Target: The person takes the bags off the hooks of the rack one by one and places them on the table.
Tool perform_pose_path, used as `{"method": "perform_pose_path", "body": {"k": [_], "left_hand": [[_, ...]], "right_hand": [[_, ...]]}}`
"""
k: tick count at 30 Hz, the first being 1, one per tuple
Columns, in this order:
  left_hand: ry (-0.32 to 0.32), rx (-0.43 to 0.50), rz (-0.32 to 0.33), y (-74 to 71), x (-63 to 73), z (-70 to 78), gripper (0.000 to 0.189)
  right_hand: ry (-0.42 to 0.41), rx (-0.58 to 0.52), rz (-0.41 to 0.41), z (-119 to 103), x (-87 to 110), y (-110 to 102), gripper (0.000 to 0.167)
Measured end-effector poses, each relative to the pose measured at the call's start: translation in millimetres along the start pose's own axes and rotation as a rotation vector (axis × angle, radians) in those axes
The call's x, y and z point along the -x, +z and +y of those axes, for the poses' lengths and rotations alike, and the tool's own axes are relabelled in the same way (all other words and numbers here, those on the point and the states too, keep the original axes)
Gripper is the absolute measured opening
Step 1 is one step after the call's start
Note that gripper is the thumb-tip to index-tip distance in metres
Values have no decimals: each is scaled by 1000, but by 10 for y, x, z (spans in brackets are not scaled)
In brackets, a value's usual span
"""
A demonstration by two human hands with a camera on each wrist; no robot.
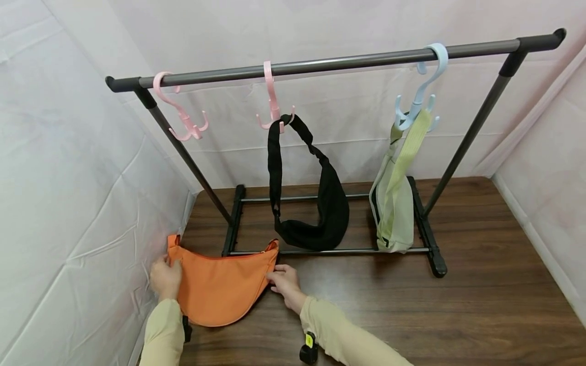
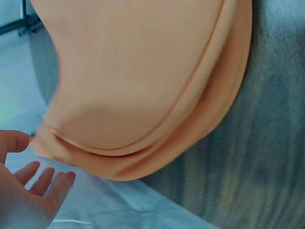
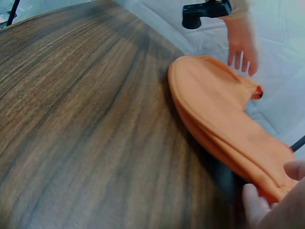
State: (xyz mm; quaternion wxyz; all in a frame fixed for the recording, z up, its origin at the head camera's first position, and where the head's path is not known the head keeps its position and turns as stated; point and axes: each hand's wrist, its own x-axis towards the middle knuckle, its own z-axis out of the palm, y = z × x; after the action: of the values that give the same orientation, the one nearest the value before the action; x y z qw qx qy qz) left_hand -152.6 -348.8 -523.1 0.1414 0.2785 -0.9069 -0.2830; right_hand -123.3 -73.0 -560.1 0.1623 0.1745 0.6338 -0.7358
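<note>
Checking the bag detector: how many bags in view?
3. Orange bag lies on the table between left hand and right hand; black bag hangs from the middle hook; green bag hangs from the blue hook. None looks hidden.

Beige long sleeves (image 1: 165, 330), black wrist cameras (image 1: 309, 351)

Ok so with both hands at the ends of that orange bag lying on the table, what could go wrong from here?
The orange bag lies against the rack's base bar, so lifting it could snag there. The left hand looks open at its corner, with fingers spread in the left wrist view, and the right hand only meets the other tip; the limp bag might sag or slip. Swinging it up could knock the black bag.
</note>
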Motion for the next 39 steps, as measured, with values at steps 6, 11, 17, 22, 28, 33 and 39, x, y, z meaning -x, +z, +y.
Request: {"method": "perform_pose_path", "body": {"k": [6,11,17,22,28,33,39], "left_hand": [[258,42,99,-27,58,257,36],[490,141,166,-112,129,664,38],[820,204,205,-253,246,1187,45],[1087,242,249,-383,348,1607,56],[1343,308,280,-633,383,2142,51],[1474,253,277,-859,317,2529,48],[1598,206,292,-1023,240,2862,44]], "right_hand": [[-81,173,-116,-123,65,-162,49],[-222,318,-194,-264,194,-328,47],[-519,465,-274,-424,439,-585,51],[-968,829,-161,-536,479,-833,64],[-1321,1115,36,-724,344,-1115,81],[-1343,1220,105,-827,255,-1291,80],[-1326,1266,156,-893,219,-1421,70]]}}
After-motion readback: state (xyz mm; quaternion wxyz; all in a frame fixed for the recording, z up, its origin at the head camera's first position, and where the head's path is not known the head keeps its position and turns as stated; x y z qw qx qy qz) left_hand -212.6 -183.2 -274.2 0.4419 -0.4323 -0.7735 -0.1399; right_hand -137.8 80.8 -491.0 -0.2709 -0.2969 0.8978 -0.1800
